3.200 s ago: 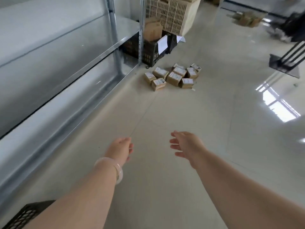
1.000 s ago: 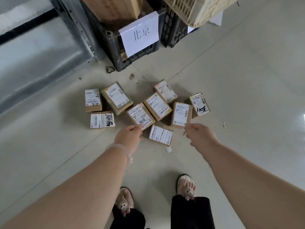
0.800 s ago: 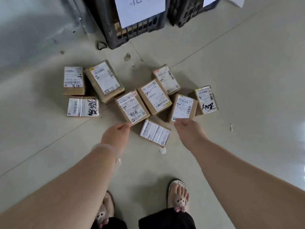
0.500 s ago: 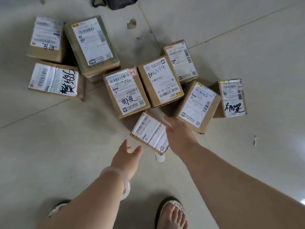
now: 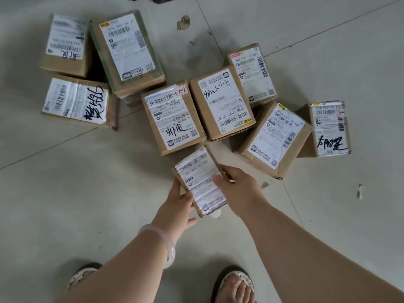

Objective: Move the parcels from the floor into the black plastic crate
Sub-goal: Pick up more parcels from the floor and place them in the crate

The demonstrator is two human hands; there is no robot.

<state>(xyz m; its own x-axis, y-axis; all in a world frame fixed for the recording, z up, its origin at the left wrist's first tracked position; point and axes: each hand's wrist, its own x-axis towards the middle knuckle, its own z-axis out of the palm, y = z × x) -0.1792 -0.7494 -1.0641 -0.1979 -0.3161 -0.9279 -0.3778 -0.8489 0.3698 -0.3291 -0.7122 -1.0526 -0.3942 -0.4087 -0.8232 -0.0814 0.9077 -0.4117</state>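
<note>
Across floor [image 5: 65, 193] toward 12 o'clock: eight parcels [image 5: 220, 101]. At their 6 o'clock edge: small parcel [image 5: 199, 178], gripped at 3 o'clock side by right hand [image 5: 238, 189], seemingly cupped at 9 o'clock by left hand [image 5: 177, 206]. Squeeze evenly; lift level.

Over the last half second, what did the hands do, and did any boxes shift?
The left hand reached forward to grip the small parcel at its left edge; the right hand, which only touched it, now grips its right edge. The other parcels lie on the floor as before.
</note>
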